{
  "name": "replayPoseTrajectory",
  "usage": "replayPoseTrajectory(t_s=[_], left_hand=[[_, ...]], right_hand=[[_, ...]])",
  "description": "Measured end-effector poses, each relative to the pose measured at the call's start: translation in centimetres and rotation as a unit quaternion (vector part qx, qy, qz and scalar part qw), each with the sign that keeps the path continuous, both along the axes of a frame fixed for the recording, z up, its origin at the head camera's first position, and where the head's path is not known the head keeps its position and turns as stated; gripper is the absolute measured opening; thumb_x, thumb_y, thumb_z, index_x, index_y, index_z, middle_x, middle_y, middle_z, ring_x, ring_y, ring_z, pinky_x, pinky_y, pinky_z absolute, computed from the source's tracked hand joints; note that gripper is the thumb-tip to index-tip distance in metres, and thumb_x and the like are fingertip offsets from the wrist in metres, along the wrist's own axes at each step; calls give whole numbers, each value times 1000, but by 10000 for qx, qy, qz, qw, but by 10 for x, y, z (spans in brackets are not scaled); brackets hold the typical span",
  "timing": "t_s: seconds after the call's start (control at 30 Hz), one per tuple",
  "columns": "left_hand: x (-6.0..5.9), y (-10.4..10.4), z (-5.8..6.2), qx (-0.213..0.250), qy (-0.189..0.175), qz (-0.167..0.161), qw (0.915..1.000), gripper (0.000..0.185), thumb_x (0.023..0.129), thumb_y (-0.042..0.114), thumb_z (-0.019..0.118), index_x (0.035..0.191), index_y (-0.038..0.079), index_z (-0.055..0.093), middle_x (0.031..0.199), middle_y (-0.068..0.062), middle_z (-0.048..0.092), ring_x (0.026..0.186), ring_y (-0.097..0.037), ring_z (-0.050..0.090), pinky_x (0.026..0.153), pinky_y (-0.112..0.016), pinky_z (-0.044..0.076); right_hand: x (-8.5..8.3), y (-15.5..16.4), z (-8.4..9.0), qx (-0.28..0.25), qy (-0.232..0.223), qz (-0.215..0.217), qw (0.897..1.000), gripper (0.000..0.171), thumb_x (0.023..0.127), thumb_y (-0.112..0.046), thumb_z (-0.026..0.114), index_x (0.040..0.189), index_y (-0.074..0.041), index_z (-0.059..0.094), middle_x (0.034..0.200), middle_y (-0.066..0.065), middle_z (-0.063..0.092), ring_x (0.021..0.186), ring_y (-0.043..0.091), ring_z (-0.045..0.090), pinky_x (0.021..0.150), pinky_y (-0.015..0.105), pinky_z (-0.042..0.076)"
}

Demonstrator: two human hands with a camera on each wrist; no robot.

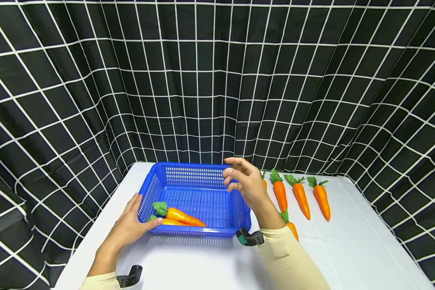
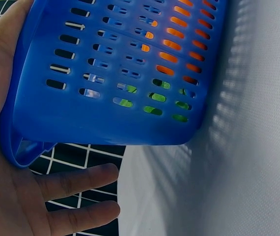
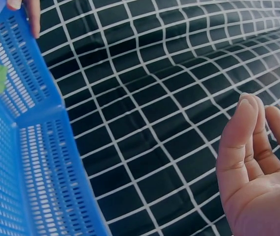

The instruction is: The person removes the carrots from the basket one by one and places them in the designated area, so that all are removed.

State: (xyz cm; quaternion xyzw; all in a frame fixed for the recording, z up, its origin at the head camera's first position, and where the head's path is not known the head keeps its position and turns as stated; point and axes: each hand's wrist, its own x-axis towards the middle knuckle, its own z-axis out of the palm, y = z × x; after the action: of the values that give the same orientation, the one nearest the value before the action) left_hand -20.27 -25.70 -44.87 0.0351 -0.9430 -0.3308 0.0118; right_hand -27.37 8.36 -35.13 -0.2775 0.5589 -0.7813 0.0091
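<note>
A blue slotted plastic basket (image 1: 199,193) sits on the table, with orange carrots (image 1: 184,216) with green tops lying in its near left part. My left hand (image 1: 132,223) holds the basket at its near left corner, thumb over the front rim and fingers along the left side. From the left wrist view, orange and green show through the slots of the basket wall (image 2: 105,118), and two straight fingers extend past the corner. Over the basket's right rim hovers my right hand (image 1: 247,181), fingers loosely bent and nothing between them.
Several more carrots (image 1: 301,197) lie on the white tablecloth (image 1: 359,233) right of the basket, some partly behind the right hand and arm. One carrot (image 1: 292,230) lies nearer, beside the right sleeve. Black curtain (image 1: 217,80) with a white grid surrounds the table at the back and sides.
</note>
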Motion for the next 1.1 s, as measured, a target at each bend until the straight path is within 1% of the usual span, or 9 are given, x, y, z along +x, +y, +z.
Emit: replayPoseTrajectory(t_s=[0.13, 0.2, 0.33, 0.43, 0.5, 0.6, 0.83, 0.97, 1.1], left_hand=[[0, -1, 0, -18, 5, -2, 10000, 120, 74, 70, 67, 155, 4, 7, 160, -14, 0, 136, -52, 20, 100, -70, 22], [0, -1, 0, -29, 1, 0, 10000, 120, 74, 71, 66, 155, 4, 7, 160, -14, 0, 135, -52, 20, 100, -70, 22], [-1, -1, -1, -16, 1, 8, 10000, 119, 75, 69, 67, 155, 4, 7, 160, -14, 0, 135, -52, 20, 100, -70, 22], [-1, 0, 0, 7, 7, -2, 10000, 118, 76, 67, 68, 155, 3, 7, 160, -14, 0, 136, -52, 19, 101, -70, 21], [0, 0, 0, -1, 7, -5, 10000, 119, 76, 67, 68, 155, 3, 7, 160, -14, 0, 136, -52, 20, 100, -70, 22], [-1, 0, 0, -6, 36, -6, 10000, 118, 76, 67, 68, 154, 3, 8, 160, -14, 1, 135, -52, 20, 100, -70, 22], [-2, -1, 0, 42, 123, -21, 9999, 117, 76, 64, 70, 154, 2, 9, 160, -16, 2, 137, -50, 19, 101, -69, 21], [-2, -1, -2, 21, 125, -24, 9999, 116, 76, 64, 70, 154, 2, 10, 159, -17, 3, 136, -50, 20, 101, -69, 22], [-2, 0, -2, -14, 109, -12, 9999, 117, 76, 64, 70, 154, 2, 10, 160, -16, 3, 136, -50, 20, 101, -69, 22]], right_hand=[[-6, -6, -3, -6, -61, 59, 10000, 35, 92, -3, 57, 124, 11, 51, 86, 16, 61, 68, 22, 61, 52, 28, 54], [-9, -9, -4, 26, -84, 67, 9999, 35, 93, -4, 58, 124, 10, 51, 86, 16, 61, 67, 23, 61, 52, 28, 54], [-16, -14, -7, 63, -155, 36, 9999, 31, 92, -7, 59, 121, 3, 56, 87, 16, 60, 68, 23, 60, 53, 28, 54], [-22, -18, -10, 31, -179, 34, 9998, 33, 92, -6, 59, 122, 6, 54, 88, 16, 61, 68, 24, 60, 53, 28, 54], [-26, -21, -14, 50, -158, 75, 9998, 37, 93, -5, 59, 125, 11, 50, 88, 16, 61, 68, 24, 60, 54, 28, 54], [-32, -26, -17, 112, -78, 182, 9997, 41, 93, -5, 58, 127, 14, 46, 88, 16, 62, 69, 24, 60, 54, 28, 55], [-51, -41, -24, 172, 59, 434, 9989, 37, 91, -4, 59, 124, 10, 52, 87, 17, 60, 69, 28, 59, 54, 30, 54], [-59, -47, -31, 359, 139, 529, 9979, 35, 89, 0, 60, 122, 9, 54, 88, 17, 60, 70, 36, 58, 54, 31, 54], [-66, -52, -39, 771, 382, 586, 9946, 35, 89, 0, 62, 123, 7, 57, 92, 20, 60, 72, 40, 59, 56, 31, 55]])
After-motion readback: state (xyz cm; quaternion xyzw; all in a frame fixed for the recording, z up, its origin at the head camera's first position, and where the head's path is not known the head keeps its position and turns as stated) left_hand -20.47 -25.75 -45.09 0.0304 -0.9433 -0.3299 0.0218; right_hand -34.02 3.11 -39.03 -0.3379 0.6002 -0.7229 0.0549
